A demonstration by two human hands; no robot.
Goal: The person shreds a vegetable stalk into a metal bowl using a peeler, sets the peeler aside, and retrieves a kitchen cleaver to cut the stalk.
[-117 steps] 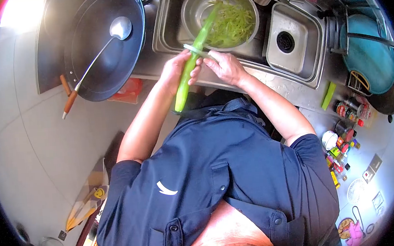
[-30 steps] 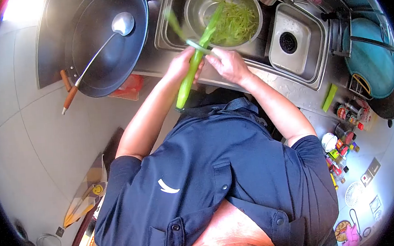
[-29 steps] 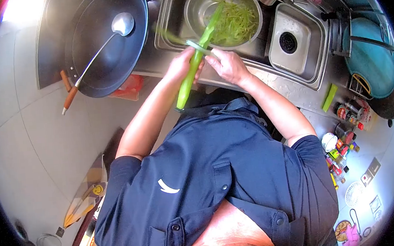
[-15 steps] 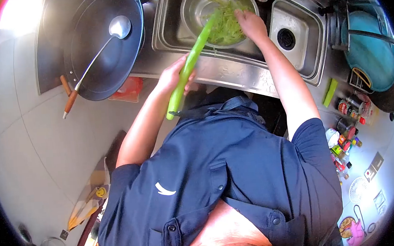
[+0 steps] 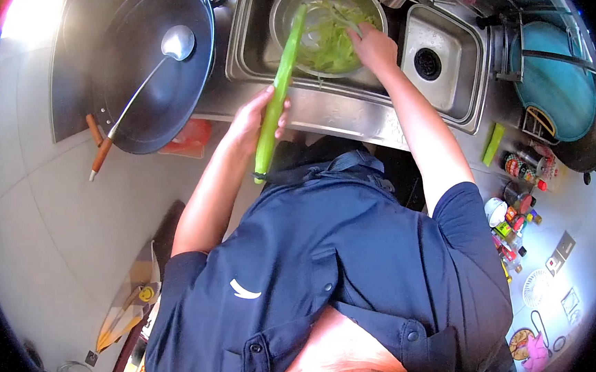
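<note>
Head camera, upper middle of frame: my left hand (image 5: 250, 120) clamps the green stalk (image 5: 279, 94), best gripped firmly, tip over the bowl (image 5: 280, 23), while my right hand (image 5: 377, 48), probably closed on a peeler (image 5: 348, 21), reaches the shreds (image 5: 335, 50).

Right hand (image 5: 375, 48) now off the green stalk (image 5: 280, 94), over the metal bowl (image 5: 283, 29).

Pale tiles (image 5: 29, 198) — bright light (image 5: 34, 18)

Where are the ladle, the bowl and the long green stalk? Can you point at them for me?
Ladle (image 5: 178, 42): head view, on its round metal scoop.
Bowl (image 5: 282, 25): head view, on the bare inside wall.
Stalk (image 5: 289, 57): head view, on the part above the left hand (image 5: 255, 120).
</note>
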